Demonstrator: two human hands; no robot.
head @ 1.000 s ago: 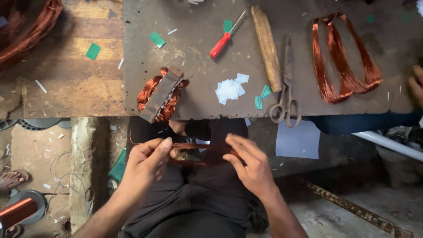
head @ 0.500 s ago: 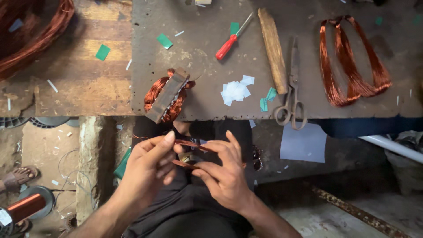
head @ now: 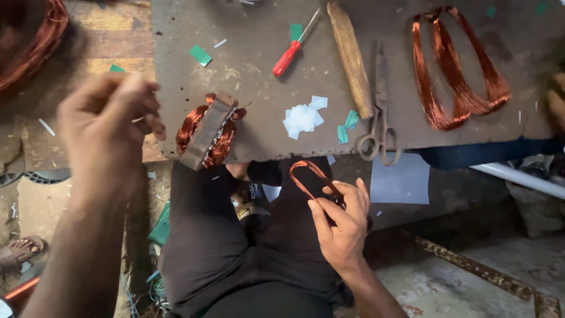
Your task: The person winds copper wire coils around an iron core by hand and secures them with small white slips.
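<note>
My right hand (head: 341, 221) is over my lap and grips a small loop of copper wire (head: 309, 175) that rises from between its fingers. Raised high and blurred at the left is my left hand (head: 109, 126), fingers pinched together on what looks like a thin wire end. A motor stator (head: 207, 136) wound with copper wire leans at the near edge of the grey worktop (head: 253, 70), between the two hands.
On the worktop lie a red-handled screwdriver (head: 291, 50), a wooden handle (head: 351, 56), scissors (head: 379, 112), white paper bits (head: 303, 118), green scraps and a large copper coil (head: 459, 70). Another person's hand (head: 556, 100) shows at the right edge. A bare foot (head: 20, 250) is at lower left.
My left hand has left the wire loop and swung up and to the left, drawing away from my lap. My right hand keeps the loop and has shifted slightly right.
</note>
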